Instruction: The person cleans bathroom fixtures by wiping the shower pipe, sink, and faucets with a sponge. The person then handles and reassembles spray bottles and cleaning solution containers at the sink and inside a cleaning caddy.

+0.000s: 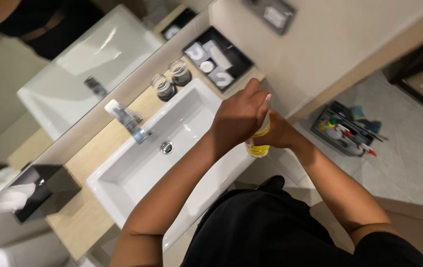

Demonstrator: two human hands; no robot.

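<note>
Hands met over the near right corner of the white sink, both on one small bottle of yellow liquid. Right hand was wrapped round the bottle's body from the right, fingers clenched on it, likely to keep it upright and steady. Left hand sat on top, fingers curled down over the cap end, covering it, so I couldn't tell what kind of top it had. Grip looked like a hold-and-work-the-top arrangement, bottle kept off the counter and just beside the basin edge.

Basin was empty, drain in the middle, chrome tap at its far-left rim. Further along the wooden counter, two upturned-looking glasses stood side by side, then a black tray of white sachets and small items against the wall. Black tissue box sat at the left end. Mirror ran behind all of it.

Down right on the floor, well apart, a caddy held spray bottles, within reach of the sink.
</note>
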